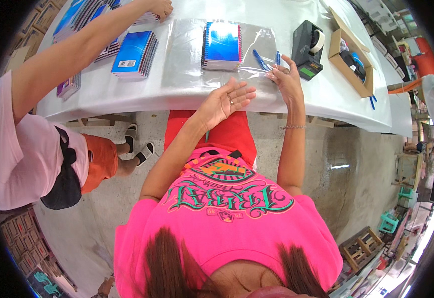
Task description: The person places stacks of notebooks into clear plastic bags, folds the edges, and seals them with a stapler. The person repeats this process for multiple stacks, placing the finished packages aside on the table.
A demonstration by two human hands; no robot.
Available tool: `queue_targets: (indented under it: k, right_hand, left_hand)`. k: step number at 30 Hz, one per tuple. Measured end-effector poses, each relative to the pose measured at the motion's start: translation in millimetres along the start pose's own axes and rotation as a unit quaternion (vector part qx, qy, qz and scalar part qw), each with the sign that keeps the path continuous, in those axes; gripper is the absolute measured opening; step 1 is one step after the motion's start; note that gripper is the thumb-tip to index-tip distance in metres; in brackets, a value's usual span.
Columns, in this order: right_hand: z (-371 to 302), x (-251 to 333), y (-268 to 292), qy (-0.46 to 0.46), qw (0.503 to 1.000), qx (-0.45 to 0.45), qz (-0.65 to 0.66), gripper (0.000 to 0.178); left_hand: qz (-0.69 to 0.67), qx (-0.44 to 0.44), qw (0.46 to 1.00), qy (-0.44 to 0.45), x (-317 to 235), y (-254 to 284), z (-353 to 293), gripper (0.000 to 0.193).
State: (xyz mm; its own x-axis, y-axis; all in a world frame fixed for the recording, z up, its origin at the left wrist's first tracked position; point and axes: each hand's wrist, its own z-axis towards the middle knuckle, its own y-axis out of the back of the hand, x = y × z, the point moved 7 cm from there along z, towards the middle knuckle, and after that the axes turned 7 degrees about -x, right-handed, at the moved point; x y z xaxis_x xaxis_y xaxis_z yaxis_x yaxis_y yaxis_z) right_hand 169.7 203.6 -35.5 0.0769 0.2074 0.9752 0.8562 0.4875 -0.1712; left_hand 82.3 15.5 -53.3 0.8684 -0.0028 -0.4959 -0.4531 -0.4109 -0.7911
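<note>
A stack of blue spiral notebooks [222, 44] rests on a clear plastic sheet [184, 59] on the white-covered table. Just in front of the stack, my left hand [224, 103] is open, palm turned up and fingers stretched out, holding nothing. My right hand [287, 79] pinches the plastic's near edge to the right of the stack. Blue pens [260, 60] lie on the plastic beside its fingers. Whether the right fingers also touch a pen is hard to tell.
A black tape dispenser [306, 49] and an open cardboard box [351, 62] with dark items stand right. More notebook stacks [135, 53] sit left. A co-worker's arm [78, 54] reaches across the table from the left. The table's front edge [142, 110] curves before me.
</note>
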Motion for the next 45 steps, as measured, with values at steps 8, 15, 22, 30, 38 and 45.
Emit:
queue_targets:
  k: [8,15,22,30,38,45]
  right_hand:
    - [-6.2,6.2,4.0,0.029,0.998,0.001,-0.048,0.058]
    - [-26.3,25.2,-8.8,0.088,0.984,0.027,-0.153,0.055]
    - [-34.9,20.4,-56.5,0.329,0.870,-0.002,-0.366,0.029]
    - [-41.0,-10.8,-94.9,0.311,0.806,-0.096,-0.494,0.045]
    - [-34.9,-16.9,-94.1,0.266,0.819,-0.117,-0.495,0.044]
    - [-8.3,-3.7,-53.2,0.220,0.894,-0.047,-0.388,0.044]
  left_hand:
    - [0.093,-0.099,0.983,-0.126,-42.3,43.5,-14.1,0.067]
    - [0.412,-0.395,0.767,-0.292,-133.3,75.4,-65.3,0.073]
    - [0.660,-0.359,0.529,-0.394,-131.3,47.2,-46.6,0.029]
    - [0.724,-0.370,0.444,-0.376,-109.2,21.1,-15.3,0.036]
    - [0.715,-0.386,0.435,-0.388,-107.1,24.5,-13.5,0.031]
    - [0.633,-0.379,0.526,-0.423,-126.5,45.6,-24.6,0.039]
